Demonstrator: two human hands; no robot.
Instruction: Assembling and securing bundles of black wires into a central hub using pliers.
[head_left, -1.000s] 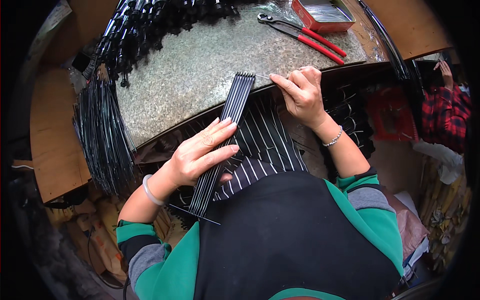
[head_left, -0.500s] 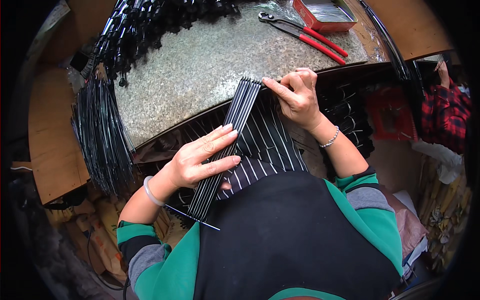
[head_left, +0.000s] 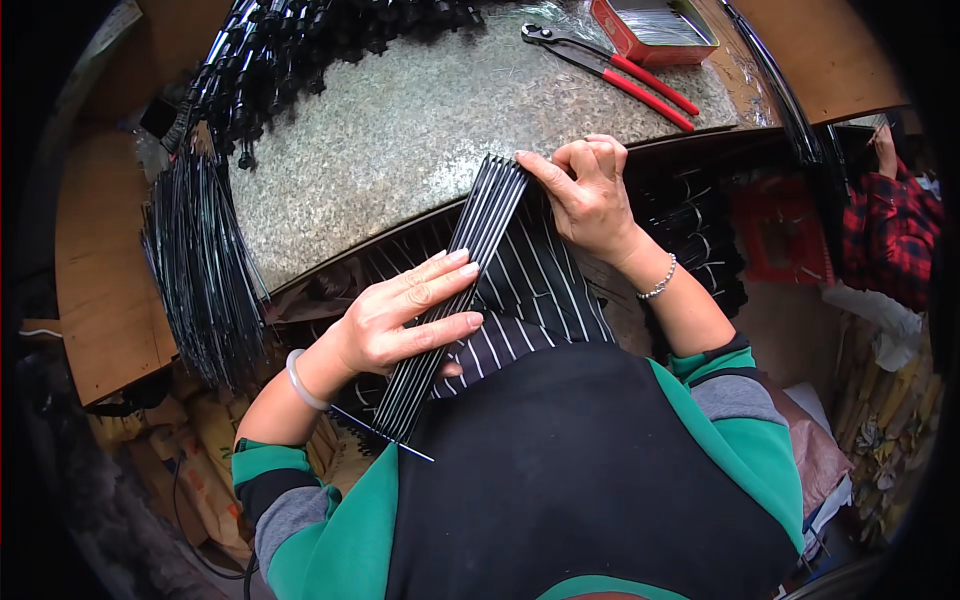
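A flat bundle of thin black metal rods lies slanted across my lap, its far end over the near edge of the worktop. My left hand grips it at mid-length, fingers and thumb across the top and a fingertip showing beneath. A thin rod or wire crosses the bundle's near end. At the far end, my right hand is closed, its index fingertip pressed to the rod tips at the right side. The thumb of that hand is hidden.
On the speckled worktop lie red-handled pincers beside a red box of fine wires. Black rod assemblies are heaped far left; a thick rod bunch hangs over the left edge. Another person's checked sleeve shows at right.
My right hand has shifted slightly left. The far ends of the rods look a little more spread. My left hand keeps almost the same hold.
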